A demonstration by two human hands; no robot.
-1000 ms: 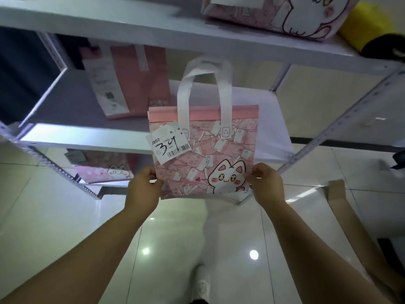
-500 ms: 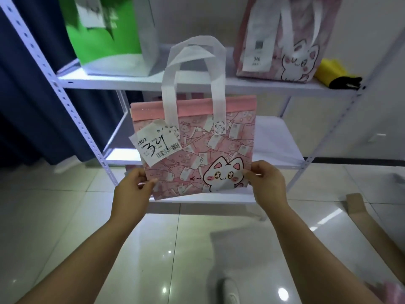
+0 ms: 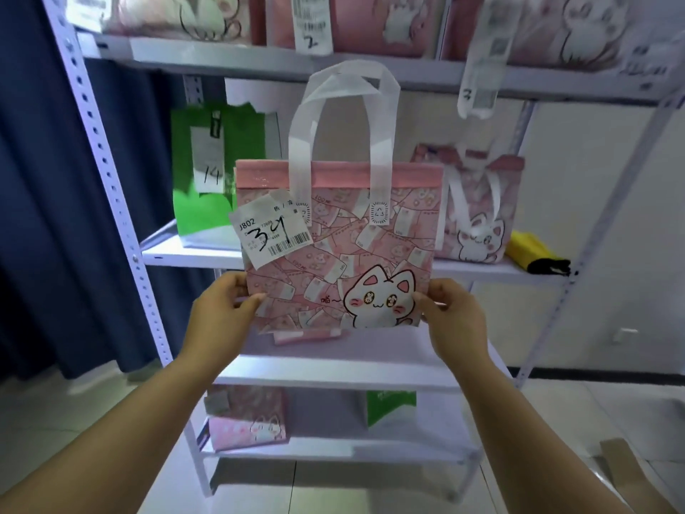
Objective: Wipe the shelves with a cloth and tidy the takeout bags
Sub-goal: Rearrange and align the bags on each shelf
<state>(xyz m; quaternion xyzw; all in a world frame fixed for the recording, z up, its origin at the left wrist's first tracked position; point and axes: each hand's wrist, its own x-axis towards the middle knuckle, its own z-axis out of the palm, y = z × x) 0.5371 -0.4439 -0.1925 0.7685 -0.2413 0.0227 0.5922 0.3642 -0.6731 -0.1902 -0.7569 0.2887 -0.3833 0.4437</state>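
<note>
**Q:** Moved since half a sec ago?

**Me:** Yep. The pink cat bag [image 3: 333, 261] is up higher vs the rack. Its top edge is now above the shelf board [image 3: 185, 254] w/ the green bag [image 3: 211, 172], and a top shelf [image 3: 222, 55] of more pink bags has come into view.

**Q:** Hands?

**Me:** Same grip as before. My left hand [image 3: 222, 313] pinches the lower-left corner, thumb on the front. My right hand [image 3: 456, 317] pinches the lower-right corner, beside the cat print. The bag's upright in the air in front of the rack, white handles [image 3: 341, 116] standing up and a label [image 3: 272, 231] marked 34 at upper left.

**Q:** Behind it?

**Me:** A bare board [image 3: 370, 350] just below the bag. To the right there's another cat bag [image 3: 478, 217] w/ a yellow-black item [image 3: 533, 252] beside it. On the bottom shelf, a small pink bag [image 3: 248, 421] and a green one [image 3: 389, 406].

**Q:** Room?

**Me:** Dark blue curtain [image 3: 55, 217] on the left, pale wall [image 3: 611, 217] on the right. Glossy floor tiles [image 3: 74, 439], w/ a cardboard piece [image 3: 622, 461] at lower right.
</note>
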